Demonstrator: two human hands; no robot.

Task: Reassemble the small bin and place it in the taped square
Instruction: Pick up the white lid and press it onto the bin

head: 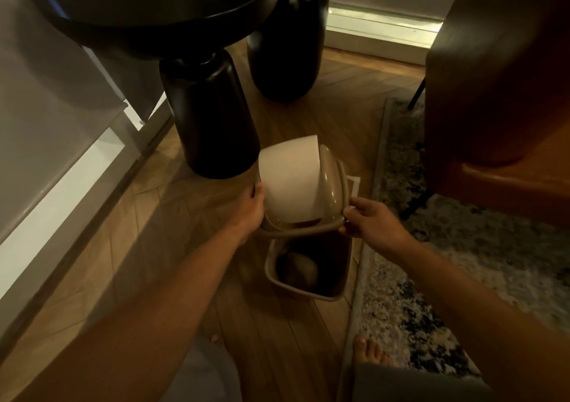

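Bin lid (293, 182) held tilted above open bin (308, 270) on wood floor (172, 216), left hand (251, 207) and right hand (370, 219) clasping its rim, rug (431, 278) beside, black table legs (212, 118) behind

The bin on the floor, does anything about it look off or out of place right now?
Yes. The lid is off, held tilted above the bin body by the left hand and right hand. The open body sits on the wood floor short of the white tape corner, with something rounded and unclear inside.
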